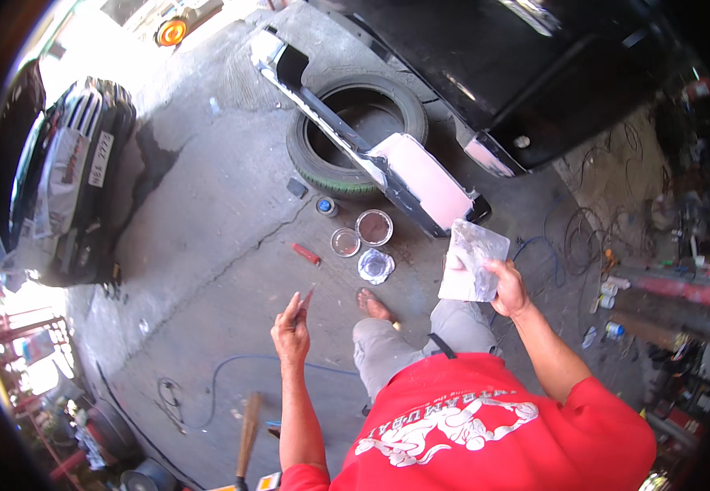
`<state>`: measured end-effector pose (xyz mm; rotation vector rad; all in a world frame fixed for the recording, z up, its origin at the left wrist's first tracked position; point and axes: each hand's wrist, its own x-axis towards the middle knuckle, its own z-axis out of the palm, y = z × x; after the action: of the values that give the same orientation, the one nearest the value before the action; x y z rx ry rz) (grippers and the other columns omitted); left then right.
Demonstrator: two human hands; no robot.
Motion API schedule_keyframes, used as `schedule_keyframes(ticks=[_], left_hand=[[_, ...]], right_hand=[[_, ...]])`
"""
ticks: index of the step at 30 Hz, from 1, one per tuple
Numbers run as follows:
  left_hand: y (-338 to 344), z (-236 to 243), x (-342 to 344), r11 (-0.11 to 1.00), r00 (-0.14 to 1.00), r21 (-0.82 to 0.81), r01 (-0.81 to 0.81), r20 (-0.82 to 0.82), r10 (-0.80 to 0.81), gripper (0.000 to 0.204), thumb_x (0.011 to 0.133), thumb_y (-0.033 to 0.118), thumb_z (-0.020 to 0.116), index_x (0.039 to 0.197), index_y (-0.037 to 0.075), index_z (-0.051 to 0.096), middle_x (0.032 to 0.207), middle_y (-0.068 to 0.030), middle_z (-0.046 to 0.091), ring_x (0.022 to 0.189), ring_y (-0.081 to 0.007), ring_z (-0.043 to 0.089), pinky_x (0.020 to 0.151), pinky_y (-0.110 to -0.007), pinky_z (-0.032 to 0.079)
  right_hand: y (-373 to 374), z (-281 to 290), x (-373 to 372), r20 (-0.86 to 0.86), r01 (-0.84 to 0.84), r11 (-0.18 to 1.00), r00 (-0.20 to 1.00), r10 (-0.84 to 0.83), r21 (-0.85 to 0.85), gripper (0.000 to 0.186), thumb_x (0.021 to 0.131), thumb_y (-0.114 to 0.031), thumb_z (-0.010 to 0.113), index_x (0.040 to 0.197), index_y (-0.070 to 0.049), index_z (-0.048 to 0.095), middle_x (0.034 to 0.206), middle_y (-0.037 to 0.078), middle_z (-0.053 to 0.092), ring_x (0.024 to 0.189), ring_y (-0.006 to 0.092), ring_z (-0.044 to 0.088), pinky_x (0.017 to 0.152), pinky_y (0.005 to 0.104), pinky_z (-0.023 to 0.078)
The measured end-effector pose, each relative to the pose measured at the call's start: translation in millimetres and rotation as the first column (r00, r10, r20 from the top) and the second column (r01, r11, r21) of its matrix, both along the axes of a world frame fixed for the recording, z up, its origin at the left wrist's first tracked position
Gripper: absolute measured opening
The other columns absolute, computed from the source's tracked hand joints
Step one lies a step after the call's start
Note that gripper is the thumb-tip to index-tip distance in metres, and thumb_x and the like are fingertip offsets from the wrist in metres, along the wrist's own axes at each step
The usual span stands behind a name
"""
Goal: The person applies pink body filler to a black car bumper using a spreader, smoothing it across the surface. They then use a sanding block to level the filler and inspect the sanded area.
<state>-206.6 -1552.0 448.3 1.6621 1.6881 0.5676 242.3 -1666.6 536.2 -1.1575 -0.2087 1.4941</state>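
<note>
My left hand [290, 329] is closed on a thin reddish blade-like piece [307, 299], seen nearly edge-on, so its exact kind is unclear. In my right hand [508, 288] is a flat, whitish, see-through sheet [474, 260] with smears on it, gripped at its right edge. Beyond the sheet, a dark car bumper [355, 146] with pink filler patches [424, 182] rests across a tyre [302, 168]. Between my hands on the floor stand an open can of brown matter [374, 227], a round lid [344, 242] and a crumpled silvery-white wrapper [376, 266].
A red-handled tool [307, 254] and a small blue-topped can [326, 207] are on the concrete. A dark vehicle body [527, 74] is at the far right, a car front [85, 180] at left. A blue hose [232, 360] crosses the floor; clutter [658, 311] lines the right.
</note>
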Motion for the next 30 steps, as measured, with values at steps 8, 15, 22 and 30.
schedule_keyframes(ticks=[8, 15, 22, 30], left_hand=[[-72.8, 184.8, 95.1, 0.865, 0.871, 0.495, 0.083, 0.386, -0.305, 0.046, 0.089, -0.018, 0.068, 0.129, 0.002, 0.077, 0.134, -0.0201, 0.076, 0.126, -0.0309, 0.071, 0.107, -0.039, 0.054], [-173.2, 195.7, 182.0, 0.717, 0.839, 0.651, 0.25, 0.223, -0.495, 0.042, 0.082, -0.018, 0.066, 0.118, 0.002, 0.073, 0.135, -0.0191, 0.073, 0.127, -0.0398, 0.07, 0.108, -0.047, 0.055], [-222.9, 180.5, 182.3, 0.647, 0.832, 0.662, 0.378, 0.064, -0.551, 0.037, 0.083, -0.011, 0.065, 0.115, 0.004, 0.074, 0.129, -0.0157, 0.073, 0.121, -0.039, 0.071, 0.103, -0.049, 0.057], [-288.4, 236.9, 135.0, 0.577, 0.72, 0.612, 0.54, 0.019, -0.694, 0.025, 0.076, -0.007, 0.071, 0.098, 0.002, 0.068, 0.117, -0.0132, 0.07, 0.106, -0.0346, 0.073, 0.087, -0.043, 0.062]], right_hand=[[-25.1, 57.6, -68.6, -0.254, -0.009, 0.971, 0.965, 0.072, 0.238, 0.043, 0.109, -0.027, 0.061, 0.145, -0.003, 0.06, 0.128, 0.012, 0.075, 0.107, 0.0258, 0.078, 0.083, 0.0469, 0.068], [-100.1, 69.5, -75.8, -0.411, 0.034, 0.989, 0.911, 0.03, 0.146, 0.026, 0.105, -0.021, 0.065, 0.122, -0.003, 0.071, 0.107, 0.012, 0.077, 0.088, 0.0272, 0.079, 0.066, 0.0455, 0.065], [-177.8, 79.5, -57.2, -0.648, 0.06, 0.975, 0.756, 0.095, 0.212, 0.027, 0.106, -0.02, 0.063, 0.124, -0.001, 0.072, 0.114, 0.014, 0.08, 0.097, 0.0268, 0.081, 0.085, 0.0419, 0.068], [-151.0, 165.8, -60.6, 0.046, 0.087, 0.884, 0.992, -0.121, 0.459, 0.035, 0.101, -0.014, 0.071, 0.133, -0.001, 0.067, 0.116, 0.008, 0.077, 0.101, 0.0189, 0.077, 0.087, 0.0367, 0.064]])
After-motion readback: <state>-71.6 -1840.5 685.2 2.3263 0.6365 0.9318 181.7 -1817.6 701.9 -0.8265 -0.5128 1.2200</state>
